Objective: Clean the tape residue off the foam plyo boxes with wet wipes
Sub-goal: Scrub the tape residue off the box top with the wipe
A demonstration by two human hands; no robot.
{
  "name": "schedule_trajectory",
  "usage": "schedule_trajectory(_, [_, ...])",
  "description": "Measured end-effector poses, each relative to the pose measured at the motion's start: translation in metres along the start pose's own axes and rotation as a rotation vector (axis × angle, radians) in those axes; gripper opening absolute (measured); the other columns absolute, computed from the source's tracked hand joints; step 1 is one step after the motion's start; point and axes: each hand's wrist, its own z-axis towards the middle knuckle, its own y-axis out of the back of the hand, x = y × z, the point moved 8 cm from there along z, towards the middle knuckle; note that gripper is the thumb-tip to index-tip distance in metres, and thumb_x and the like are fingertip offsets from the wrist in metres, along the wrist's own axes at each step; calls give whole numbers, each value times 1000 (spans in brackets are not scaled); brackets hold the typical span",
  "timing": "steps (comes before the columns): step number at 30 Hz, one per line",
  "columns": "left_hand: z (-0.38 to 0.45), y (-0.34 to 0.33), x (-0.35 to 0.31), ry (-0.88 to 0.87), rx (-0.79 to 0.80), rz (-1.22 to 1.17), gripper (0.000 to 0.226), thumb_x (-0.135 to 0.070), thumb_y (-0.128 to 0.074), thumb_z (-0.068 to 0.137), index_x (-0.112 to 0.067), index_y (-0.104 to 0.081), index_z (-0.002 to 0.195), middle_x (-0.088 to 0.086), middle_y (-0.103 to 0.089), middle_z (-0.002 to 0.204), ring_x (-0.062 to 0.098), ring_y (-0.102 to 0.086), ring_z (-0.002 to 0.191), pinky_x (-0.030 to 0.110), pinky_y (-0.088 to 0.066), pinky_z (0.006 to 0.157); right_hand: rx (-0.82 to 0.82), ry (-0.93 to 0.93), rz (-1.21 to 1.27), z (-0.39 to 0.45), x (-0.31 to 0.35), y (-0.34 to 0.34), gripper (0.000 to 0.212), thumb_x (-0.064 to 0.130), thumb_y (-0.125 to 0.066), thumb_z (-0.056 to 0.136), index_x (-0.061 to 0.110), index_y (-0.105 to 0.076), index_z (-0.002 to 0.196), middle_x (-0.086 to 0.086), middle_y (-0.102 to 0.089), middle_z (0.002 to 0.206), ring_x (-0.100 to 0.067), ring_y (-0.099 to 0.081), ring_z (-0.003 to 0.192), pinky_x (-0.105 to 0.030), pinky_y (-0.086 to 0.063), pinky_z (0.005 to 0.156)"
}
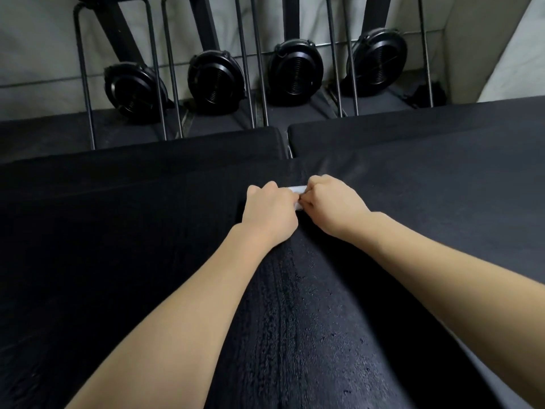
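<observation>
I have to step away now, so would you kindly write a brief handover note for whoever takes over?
Left hand and right hand: both pinch the white wet wipe between them, low over the near plyo box.
Done: a wet, streaked band runs down that box toward the viewer.
Left: dry areas on either side; the two far boxes look dry. Residue itself is hard to make out.

Both hands brought together, fingers curled, backs up

The left hand (269, 215) and right hand (333, 206) are held knuckle to knuckle, with each set of fingers tucked under and pinched on a small white wipe (298, 189) that is seen only in the gap between them. Both bare forearms are stretched forward and angled inward toward that shared grip, the wrists kept nearly straight, the elbows set wide apart.
</observation>
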Motion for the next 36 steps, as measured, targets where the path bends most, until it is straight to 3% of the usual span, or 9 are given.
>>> schedule_trajectory(6, [-62, 2, -25, -28, -12, -28, 28, -18, -43, 99, -27, -65, 113, -11, -38, 73, 19, -49, 97, 36, -34, 80, 76, 90, -25, -73, 26, 18, 31, 22, -46, 103, 8, -70, 88, -3, -55, 95, -23, -44, 86, -38, -48, 86])
schedule_trajectory(12, [-106, 6, -44, -39, -54, -18, 27, -18, -39, 99, -24, -65, 107, -14, -24, 66, 16, -35, 84, 33, -24, 75, -13, 122, 4, -119, 29, 15, 28, 15, -54, 99, 11, -71, 77, -3, -55, 85, -25, -50, 80, -44, -51, 84])
schedule_trajectory(16, [-104, 8, -43, -39, -62, -36, 31, -21, -39, 101, -26, -66, 115, -15, -39, 75, 17, -45, 92, 32, -21, 76, -106, 159, -23, -119, 31, 16, 25, 9, -64, 91, 13, -69, 68, -3, -55, 77, -23, -44, 68, -36, -48, 72])
schedule_trajectory(19, [-88, 6, -35, -18, -36, -40, 32, -27, -37, 103, -29, -64, 121, -13, -35, 72, 17, -48, 98, 32, -23, 78, -144, 146, -8, -105, 28, 17, 26, 7, -67, 89, 10, -67, 63, -4, -53, 73, -22, -37, 66, -31, -38, 64])
schedule_trajectory(25, [-69, 11, -32, 32, 21, -50, 33, -24, -38, 105, -30, -59, 130, -4, -65, 110, 21, -49, 110, 32, -23, 81, -86, 104, 26, -78, 28, 15, 29, 13, -55, 97, 6, -69, 73, -3, -47, 80, -23, -38, 75, -35, -42, 81])
schedule_trajectory(28, [-85, 13, -40, 24, 34, -23, 31, -19, -41, 101, -27, -61, 124, -13, -55, 85, 20, -48, 105, 32, -23, 79, -56, 109, 50, -95, 32, 19, 29, 12, -53, 98, 5, -70, 77, -6, -54, 86, -22, -40, 76, -23, -27, 85])
schedule_trajectory(31, [-117, 22, -53, -18, 31, 7, 30, -14, -40, 99, -25, -62, 117, -17, -24, 70, 18, -44, 92, 33, -24, 78, -88, 161, 77, -128, 42, 28, 29, 10, -59, 94, 6, -69, 67, -8, -56, 78, -23, -39, 68, -32, -38, 83])
schedule_trajectory(34, [-152, 23, -64, -33, 14, 47, 26, -16, -41, 97, -23, -62, 111, -15, -23, 69, 16, -33, 82, 33, -20, 73, -154, 226, 77, -167, 50, 35, 31, 8, -68, 87, 13, -64, 56, -2, -51, 68, -21, -40, 59, -31, -40, 72])
schedule_trajectory(36, [-170, 20, -70, -30, 26, 59, 22, -17, -44, 94, -24, -59, 108, -11, -30, 71, 15, -31, 81, 34, -17, 71, -146, 244, 69, -187, 55, 35, 32, 9, -71, 85, 15, -64, 55, 1, -49, 67, -19, -39, 58, -21, -26, 75])
